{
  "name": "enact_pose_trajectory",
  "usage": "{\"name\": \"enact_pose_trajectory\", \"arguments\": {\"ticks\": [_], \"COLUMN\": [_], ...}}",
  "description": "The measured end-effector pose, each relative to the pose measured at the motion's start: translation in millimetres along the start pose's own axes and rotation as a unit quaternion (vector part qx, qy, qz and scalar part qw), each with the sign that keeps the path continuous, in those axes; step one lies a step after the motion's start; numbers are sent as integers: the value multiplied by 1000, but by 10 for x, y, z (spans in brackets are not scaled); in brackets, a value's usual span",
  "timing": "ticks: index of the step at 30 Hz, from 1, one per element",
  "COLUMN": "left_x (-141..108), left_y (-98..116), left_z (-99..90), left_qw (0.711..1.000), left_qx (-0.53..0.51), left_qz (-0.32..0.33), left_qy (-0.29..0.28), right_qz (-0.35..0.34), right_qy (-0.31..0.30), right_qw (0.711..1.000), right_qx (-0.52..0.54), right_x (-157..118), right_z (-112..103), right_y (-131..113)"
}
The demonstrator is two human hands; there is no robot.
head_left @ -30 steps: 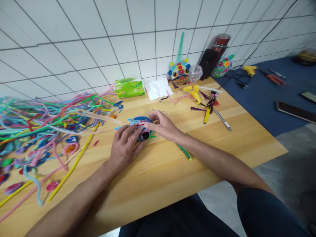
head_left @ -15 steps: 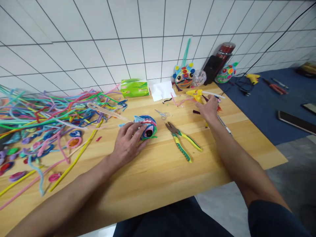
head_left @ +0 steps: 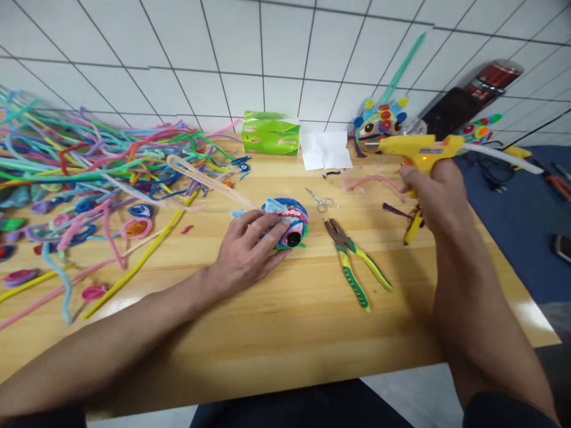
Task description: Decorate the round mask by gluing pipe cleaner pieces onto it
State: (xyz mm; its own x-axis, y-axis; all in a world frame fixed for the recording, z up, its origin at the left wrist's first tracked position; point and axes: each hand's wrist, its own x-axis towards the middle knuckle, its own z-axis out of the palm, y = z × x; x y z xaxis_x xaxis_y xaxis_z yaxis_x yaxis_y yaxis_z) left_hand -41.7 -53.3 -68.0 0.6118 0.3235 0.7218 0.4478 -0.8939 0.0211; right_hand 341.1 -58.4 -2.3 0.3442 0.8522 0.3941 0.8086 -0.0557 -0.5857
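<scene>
Your left hand (head_left: 247, 249) rests on the table (head_left: 250, 333), its fingers curved over the left part of a round blue craft piece (head_left: 295, 221) and its thumb along the near side, so that the piece is held between them. The piece lies near the middle of the table; a black eye (head_left: 293, 239) shows on its near right part, and a beige loop (head_left: 227, 191) extends from it toward the far left.

Your right hand (head_left: 439, 196), at the right, has its fingers wrapped around the handle of a yellow glue gun (head_left: 408, 147), held above the table. The nozzle points left, a small orange light glows on the body, and a pale glue stick (head_left: 504, 156) projects from the rear toward the right.

Between your hands lie combination pliers (head_left: 342, 238), their handles apart and directed toward the near right; small scissors (head_left: 322, 204) lie just beyond them. Farther back, a green tissue packet (head_left: 270, 135) stands beside a white paper sheet (head_left: 325, 150). At the far right, a horned ornament (head_left: 383, 117) is partly hidden behind the glue gun. A tangle of coloured pipe cleaners (head_left: 111, 154) covers the far left of the table.
</scene>
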Motion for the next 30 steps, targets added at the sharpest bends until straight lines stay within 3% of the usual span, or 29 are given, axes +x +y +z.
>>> {"name": "enact_pose_trajectory", "arguments": {"ticks": [4, 7, 13, 30], "left_x": [-19, -33, -54, -72], "left_y": [-10, -2, 7, -9], "left_z": [3, 9, 8, 13], "left_qw": [1000, 1000, 1000, 998], "left_qx": [-3, -7, 4, -41], "left_qz": [-17, -26, -23, -41], "left_qy": [2, 7, 5, 11], "right_qz": [7, -29, -106, -151], "right_qy": [-32, -72, -73, -56], "right_qw": [999, 997, 985, 972], "right_qx": [21, -28, -116, -173], "right_x": [-395, -613, -694, -722], "right_z": [-74, 42, 243, 404], "right_y": [-709, -947, -871, -824]}}
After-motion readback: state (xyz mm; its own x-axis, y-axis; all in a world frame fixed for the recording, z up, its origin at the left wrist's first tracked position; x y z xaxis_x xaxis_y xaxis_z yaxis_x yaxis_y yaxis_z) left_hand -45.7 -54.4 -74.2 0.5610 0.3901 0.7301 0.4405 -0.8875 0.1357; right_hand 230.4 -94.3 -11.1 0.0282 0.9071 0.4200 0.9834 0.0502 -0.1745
